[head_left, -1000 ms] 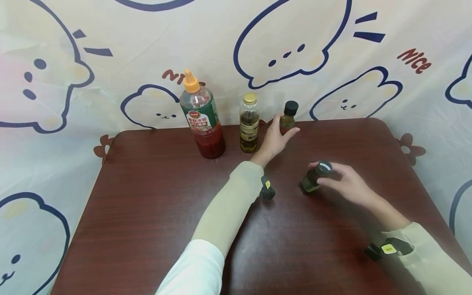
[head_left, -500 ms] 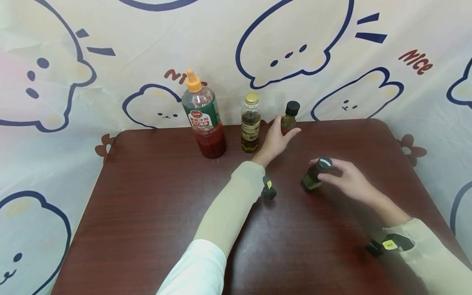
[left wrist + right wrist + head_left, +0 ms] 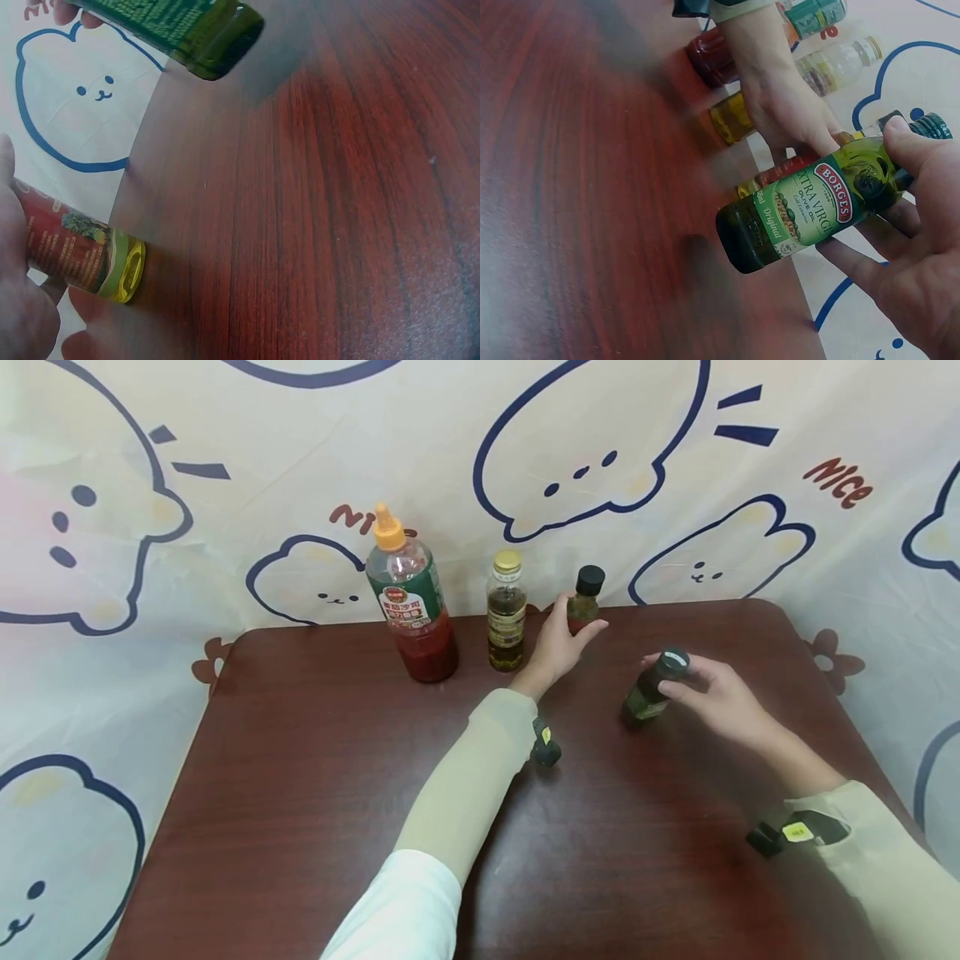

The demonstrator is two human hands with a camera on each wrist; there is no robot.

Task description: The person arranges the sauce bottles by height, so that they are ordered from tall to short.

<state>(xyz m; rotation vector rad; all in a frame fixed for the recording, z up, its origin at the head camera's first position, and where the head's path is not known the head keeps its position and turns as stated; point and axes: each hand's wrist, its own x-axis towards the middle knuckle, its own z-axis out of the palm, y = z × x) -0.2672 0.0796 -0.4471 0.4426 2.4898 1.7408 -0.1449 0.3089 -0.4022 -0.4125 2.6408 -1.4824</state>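
Note:
My left hand (image 3: 557, 643) grips a small bottle (image 3: 582, 609) near the table's back edge. It has a black cap, a red label and yellow oil at its base, which shows best in the left wrist view. In front and to the right, my right hand (image 3: 723, 700) holds a green olive oil bottle (image 3: 645, 700) around its upper part. That bottle leans, its dark green cap toward the hand, and its base casts a shadow on the table below. Its label (image 3: 810, 206) reads extra virgin olive oil in the right wrist view.
To the left of my left hand stands a yellow-capped oil bottle (image 3: 506, 622). Farther left is a large bottle of red sauce (image 3: 420, 610) with an orange nozzle. The brown table (image 3: 300, 793) meets a cartoon-printed cloth (image 3: 420, 435) at the back.
My right hand has moved the olive oil bottle toward the back of the table and slightly right. My left hand stays in place around the small bottle.

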